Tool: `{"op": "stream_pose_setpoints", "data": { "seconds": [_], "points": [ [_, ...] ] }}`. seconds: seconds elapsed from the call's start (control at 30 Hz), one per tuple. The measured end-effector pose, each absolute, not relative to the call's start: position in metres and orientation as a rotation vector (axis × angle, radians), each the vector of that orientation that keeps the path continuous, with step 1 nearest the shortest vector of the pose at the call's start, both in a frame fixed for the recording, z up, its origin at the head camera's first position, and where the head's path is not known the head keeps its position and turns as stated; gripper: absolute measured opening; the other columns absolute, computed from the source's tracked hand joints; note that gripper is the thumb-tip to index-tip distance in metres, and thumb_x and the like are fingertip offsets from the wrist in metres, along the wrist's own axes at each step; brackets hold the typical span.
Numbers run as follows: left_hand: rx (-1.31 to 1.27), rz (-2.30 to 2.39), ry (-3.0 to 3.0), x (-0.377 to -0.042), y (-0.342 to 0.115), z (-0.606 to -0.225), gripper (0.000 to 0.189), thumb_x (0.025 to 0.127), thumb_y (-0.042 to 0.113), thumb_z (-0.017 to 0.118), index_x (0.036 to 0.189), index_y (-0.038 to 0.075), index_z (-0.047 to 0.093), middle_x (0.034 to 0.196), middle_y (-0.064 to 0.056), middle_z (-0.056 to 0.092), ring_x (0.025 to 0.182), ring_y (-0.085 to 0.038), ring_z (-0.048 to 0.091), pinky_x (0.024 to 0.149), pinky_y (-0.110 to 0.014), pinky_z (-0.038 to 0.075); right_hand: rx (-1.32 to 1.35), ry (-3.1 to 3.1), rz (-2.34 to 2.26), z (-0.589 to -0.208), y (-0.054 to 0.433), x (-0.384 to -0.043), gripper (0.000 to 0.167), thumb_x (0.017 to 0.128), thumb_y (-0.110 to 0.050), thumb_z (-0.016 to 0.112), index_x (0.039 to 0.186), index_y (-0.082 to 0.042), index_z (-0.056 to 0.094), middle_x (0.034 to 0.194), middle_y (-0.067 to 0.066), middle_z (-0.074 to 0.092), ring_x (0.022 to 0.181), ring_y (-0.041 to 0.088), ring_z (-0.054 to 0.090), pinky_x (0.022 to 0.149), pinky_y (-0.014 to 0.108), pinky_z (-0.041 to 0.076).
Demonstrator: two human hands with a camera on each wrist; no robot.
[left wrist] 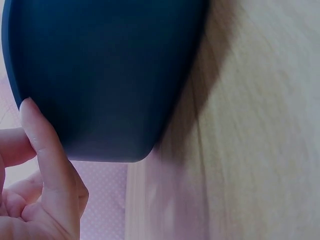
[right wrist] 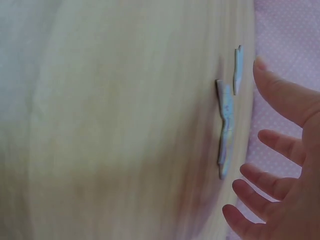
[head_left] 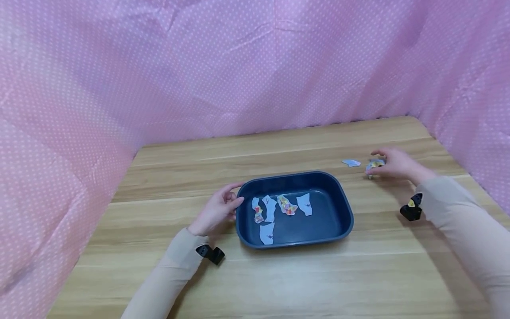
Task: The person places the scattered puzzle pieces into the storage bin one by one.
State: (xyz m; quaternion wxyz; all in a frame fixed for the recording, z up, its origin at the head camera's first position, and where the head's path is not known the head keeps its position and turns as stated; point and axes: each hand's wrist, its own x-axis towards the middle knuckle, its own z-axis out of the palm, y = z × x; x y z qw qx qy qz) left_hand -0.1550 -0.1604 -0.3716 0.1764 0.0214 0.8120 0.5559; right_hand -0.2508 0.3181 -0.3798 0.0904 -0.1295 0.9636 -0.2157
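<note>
A dark blue rectangular tray (head_left: 322, 226) stands on the table. At its left rim my left hand (head_left: 217, 207) holds it with thumb and fingers; the left wrist view shows the hand (left wrist: 52, 175) at the rim of the tray (left wrist: 110, 80). Far to the right, my right hand (head_left: 398, 165) hovers with fingers spread over an irregular flat printed piece (head_left: 375, 165), partly overlapped by the fingers. In the right wrist view the hand (right wrist: 287, 165) is apart from this piece (right wrist: 226, 125). A smaller pale blue piece (head_left: 351, 163) lies just left of it.
Several irregular flat pieces lie inside the tray's left and middle, including a colourful one (head_left: 287, 205) and a pale one (head_left: 267, 233). A wood-grain table (head_left: 179, 177) supports everything. Pink dotted cloth (head_left: 239, 79) hangs behind and along both sides.
</note>
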Motion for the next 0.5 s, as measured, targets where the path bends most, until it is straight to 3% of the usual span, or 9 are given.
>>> {"op": "stream_pose_setpoints", "data": {
  "seconds": [0.23,0.5],
  "points": [
    [0.059,1.615,2.267,-0.156,-0.158,-0.37,0.048,0.096,0.008,0.054,0.141,0.016,0.042,0.081,-0.004,0.051,0.06,-0.014,0.05,0.054,-0.025,0.05,-0.416,2.857,-0.72,-0.39,0.317,-0.25,0.077,0.077,-0.037,0.077,0.128,0.012,0.045,0.121,0.038,0.05,0.108,0.051,0.049,0.09,0.061,0.039],
    [0.063,1.565,2.312,-0.156,-0.159,-0.371,0.047,0.095,0.011,0.056,0.14,0.017,0.043,0.082,-0.006,0.052,0.06,-0.016,0.052,0.058,-0.03,0.053,-0.459,2.919,-0.614,-0.396,0.316,-0.245,0.059,0.082,-0.032,0.072,0.121,0.009,0.055,0.121,0.039,0.047,0.112,0.052,0.042,0.095,0.063,0.033]
  ]
}}
